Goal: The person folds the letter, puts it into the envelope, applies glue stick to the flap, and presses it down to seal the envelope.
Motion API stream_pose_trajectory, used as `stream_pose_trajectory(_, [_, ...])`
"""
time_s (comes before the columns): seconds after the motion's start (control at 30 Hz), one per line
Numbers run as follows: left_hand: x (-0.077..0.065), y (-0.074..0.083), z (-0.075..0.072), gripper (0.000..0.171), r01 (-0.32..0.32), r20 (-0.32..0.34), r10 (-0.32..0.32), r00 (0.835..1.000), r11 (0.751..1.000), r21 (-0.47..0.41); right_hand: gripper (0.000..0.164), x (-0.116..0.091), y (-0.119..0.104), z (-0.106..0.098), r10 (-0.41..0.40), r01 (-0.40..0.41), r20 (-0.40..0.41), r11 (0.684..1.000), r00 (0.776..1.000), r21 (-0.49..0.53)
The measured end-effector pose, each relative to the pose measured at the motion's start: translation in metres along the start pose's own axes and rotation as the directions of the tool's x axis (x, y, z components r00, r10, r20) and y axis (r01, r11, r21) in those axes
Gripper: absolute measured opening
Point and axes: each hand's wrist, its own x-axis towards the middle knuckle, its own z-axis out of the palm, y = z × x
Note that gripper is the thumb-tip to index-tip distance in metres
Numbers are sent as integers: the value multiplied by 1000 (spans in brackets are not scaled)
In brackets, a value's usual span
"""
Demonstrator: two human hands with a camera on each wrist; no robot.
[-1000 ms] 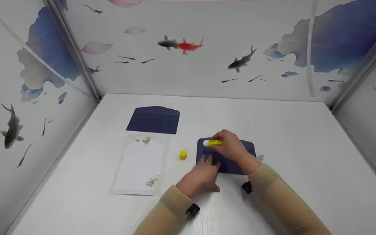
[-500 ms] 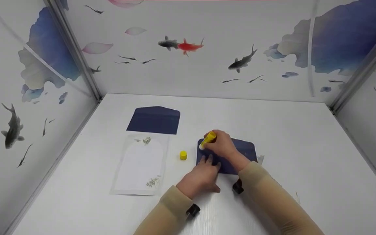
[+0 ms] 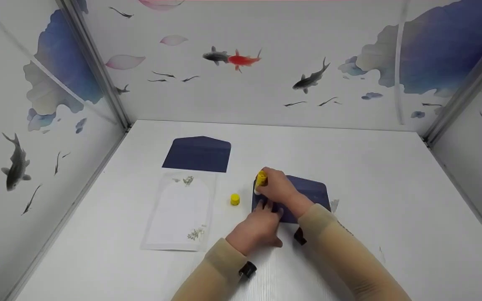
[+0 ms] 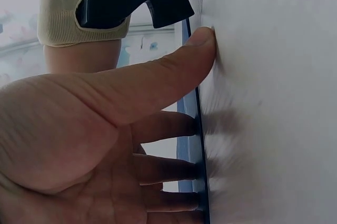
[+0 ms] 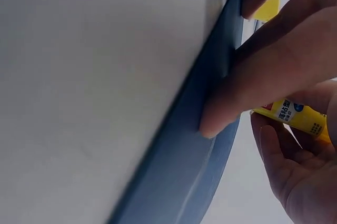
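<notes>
The right hand [image 3: 278, 187] pinches the yellow glue stick [image 3: 260, 179] nearly upright on the dark blue envelope [image 3: 306, 192], about midway between the left and right edges of the desk [image 3: 391, 175]; the left hand [image 3: 257, 229] rests there, fingers [image 4: 163, 169] straight; a second envelope [image 3: 198, 154] lies nearer the far edge.

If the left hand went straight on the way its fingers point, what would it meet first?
Most likely the right hand, which holds the yellow glue stick just ahead of the left hand, over the dark blue envelope. Depth is unclear, so the fingertips might pass beneath it.
</notes>
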Motion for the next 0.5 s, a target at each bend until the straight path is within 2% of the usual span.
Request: stream_pose_trajectory(0.5, [1,0,1,90,-1,0,1,1000,1000,8,33,-3,0,-8,37,-36,30,999,999,-24])
